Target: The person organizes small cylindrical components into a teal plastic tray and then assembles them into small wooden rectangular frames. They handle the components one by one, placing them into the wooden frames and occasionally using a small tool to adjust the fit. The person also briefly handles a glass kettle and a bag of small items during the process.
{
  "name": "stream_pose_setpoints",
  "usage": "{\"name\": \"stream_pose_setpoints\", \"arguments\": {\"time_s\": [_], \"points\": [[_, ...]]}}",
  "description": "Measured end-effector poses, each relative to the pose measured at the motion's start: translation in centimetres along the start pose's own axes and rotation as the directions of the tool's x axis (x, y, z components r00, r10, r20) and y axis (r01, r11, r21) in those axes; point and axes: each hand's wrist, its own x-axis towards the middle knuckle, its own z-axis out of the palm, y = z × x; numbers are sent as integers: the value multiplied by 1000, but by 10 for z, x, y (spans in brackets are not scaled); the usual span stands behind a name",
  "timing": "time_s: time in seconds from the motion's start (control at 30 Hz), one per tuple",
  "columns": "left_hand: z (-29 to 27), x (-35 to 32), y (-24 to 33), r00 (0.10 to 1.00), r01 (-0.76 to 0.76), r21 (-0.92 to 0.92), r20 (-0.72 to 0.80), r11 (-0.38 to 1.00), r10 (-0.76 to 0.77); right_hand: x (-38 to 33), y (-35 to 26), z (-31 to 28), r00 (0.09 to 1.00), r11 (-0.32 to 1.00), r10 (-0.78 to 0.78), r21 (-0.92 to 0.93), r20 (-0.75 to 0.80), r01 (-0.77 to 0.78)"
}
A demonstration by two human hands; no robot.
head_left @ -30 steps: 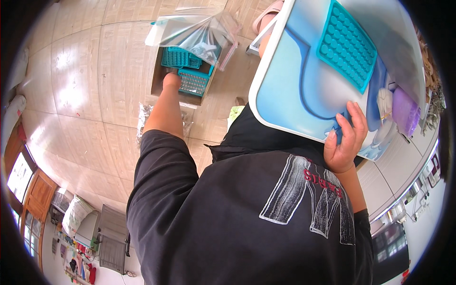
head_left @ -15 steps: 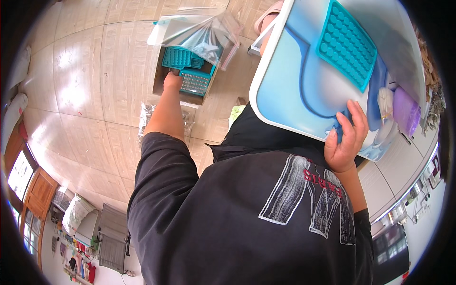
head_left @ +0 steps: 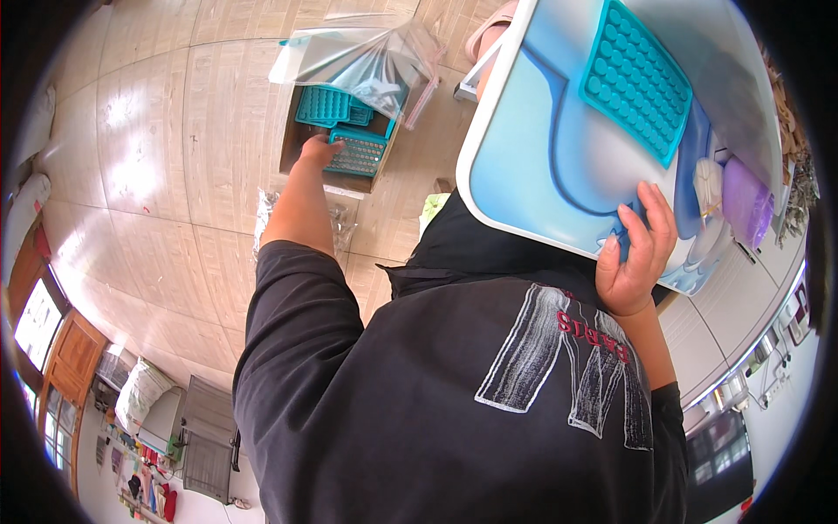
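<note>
My left hand [head_left: 319, 151] reaches down into an open cardboard box [head_left: 292, 157] on the floor. Its thumb lies over the left edge of a teal tray [head_left: 356, 155] with rows of small clear pieces, and the other fingers are mostly hidden. Stacked teal trays [head_left: 323, 106] lie beyond it in the same box. On the small blue and white table [head_left: 532, 166], my right hand [head_left: 642, 249] rests near the front edge, fingers apart and holding nothing. Another teal tray [head_left: 635, 83], with rows of round cells, lies on the table above that hand.
Clear plastic sheeting [head_left: 358, 57] drapes over the box's far side. To the right of the table's tray lie a purple bag [head_left: 747, 201] and a whitish bundle [head_left: 709, 188]. Crinkled clear plastic [head_left: 264, 214] is on the floor by my left forearm.
My left hand has shifted slightly, and its thumb now shows over the tray's edge. My right hand and the tray on the table stay where they were.
</note>
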Motion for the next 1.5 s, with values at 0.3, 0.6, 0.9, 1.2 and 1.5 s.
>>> {"name": "stream_pose_setpoints", "arguments": {"time_s": [0.3, 0.6, 0.9, 1.2, 1.5], "points": [[4, 5, -26, 988, -106, -250, 82, 962, 130, 1, 0, -1, 1000, 1000, -5, 6, -3, 5], [-19, -34, -7, 994, -50, -549, 51, 834, 93, 2, -2, -1, 1000, 1000, -9, -13, -19, 8], [-52, -107, 36, 983, -100, -719, 36, 687, 180, 1, -3, 0, 997, 1000, -18, 7, -80, 19], [-115, -265, 123, 909, -269, -874, -91, 405, 407, -3, -5, -3, 988, 1000, -23, -7, -153, 22], [-156, -358, 158, 818, -307, -885, -57, 351, 572, -9, 0, 1, 964, 996, -18, 75, -264, 40]]}}
